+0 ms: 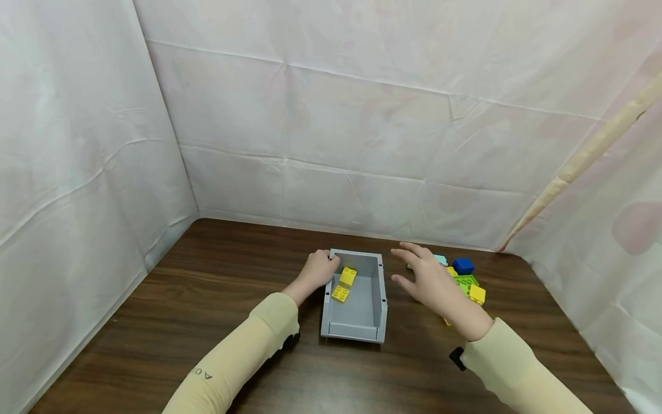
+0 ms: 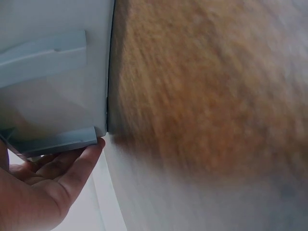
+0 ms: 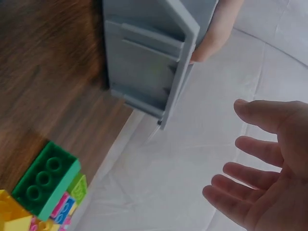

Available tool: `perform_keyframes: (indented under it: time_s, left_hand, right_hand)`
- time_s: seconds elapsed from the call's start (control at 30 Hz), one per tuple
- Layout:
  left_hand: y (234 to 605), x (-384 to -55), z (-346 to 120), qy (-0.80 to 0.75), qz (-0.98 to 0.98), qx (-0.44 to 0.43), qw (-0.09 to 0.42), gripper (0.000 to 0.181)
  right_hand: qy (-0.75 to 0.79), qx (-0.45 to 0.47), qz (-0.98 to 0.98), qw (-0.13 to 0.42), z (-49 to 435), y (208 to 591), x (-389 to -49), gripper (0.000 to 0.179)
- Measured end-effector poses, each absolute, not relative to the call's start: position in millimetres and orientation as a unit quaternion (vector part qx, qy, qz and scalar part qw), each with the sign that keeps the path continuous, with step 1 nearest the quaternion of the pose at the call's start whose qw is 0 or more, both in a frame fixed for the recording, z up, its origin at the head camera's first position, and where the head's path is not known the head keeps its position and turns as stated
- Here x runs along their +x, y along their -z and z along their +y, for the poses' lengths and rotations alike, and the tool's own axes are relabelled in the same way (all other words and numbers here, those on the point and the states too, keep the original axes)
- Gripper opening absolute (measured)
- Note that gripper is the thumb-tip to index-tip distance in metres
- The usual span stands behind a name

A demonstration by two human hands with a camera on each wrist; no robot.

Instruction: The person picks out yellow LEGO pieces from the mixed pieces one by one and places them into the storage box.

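Note:
A grey open-topped bin (image 1: 354, 332) stands on the dark wooden table. Inside it, toward the left wall, lie two yellow bricks, one yellow brick (image 1: 348, 277) just behind the other yellow brick (image 1: 339, 294). My left hand (image 1: 316, 270) grips the bin's far left corner; in the left wrist view its fingers (image 2: 79, 175) curl around the end of the wall. My right hand (image 1: 431, 282) hovers between the bin and a pile of toy bricks, fingers spread and holding nothing. The right wrist view shows its palm (image 3: 284, 178) bare, apart from the bin.
Right of the bin sits the loose pile, with a blue brick (image 1: 463, 265), a light green brick (image 1: 466, 280) and a yellow brick (image 1: 477, 295). A green brick (image 3: 48, 180) tops its near side in the right wrist view. Pale curtains (image 1: 362, 144) hang behind and beside the table (image 1: 207, 287).

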State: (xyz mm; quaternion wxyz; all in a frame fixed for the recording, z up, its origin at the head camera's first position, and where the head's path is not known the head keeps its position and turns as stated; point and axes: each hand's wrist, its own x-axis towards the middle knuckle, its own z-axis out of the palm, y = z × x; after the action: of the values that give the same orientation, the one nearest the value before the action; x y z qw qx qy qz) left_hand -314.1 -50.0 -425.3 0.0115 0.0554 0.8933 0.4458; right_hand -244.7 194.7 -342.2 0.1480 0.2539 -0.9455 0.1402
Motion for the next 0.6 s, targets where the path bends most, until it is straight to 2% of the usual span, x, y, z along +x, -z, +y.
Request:
perform_keyframes:
  time_s: [0.13,0.6]
  left_hand:
    - [425.5,-314.8,-49.3,-0.447,0.893,0.052,0.015,0.032]
    - [424.3,-311.0,-51.1,-0.449,0.892,0.054,0.016,0.033]
  right_hand:
    - [-0.141,0.254,-0.944,0.154,205.9,347.0,-243.7,0.056]
    - [-0.167,0.198,-0.958,0.122,243.5,361.1,-233.4,0.067]
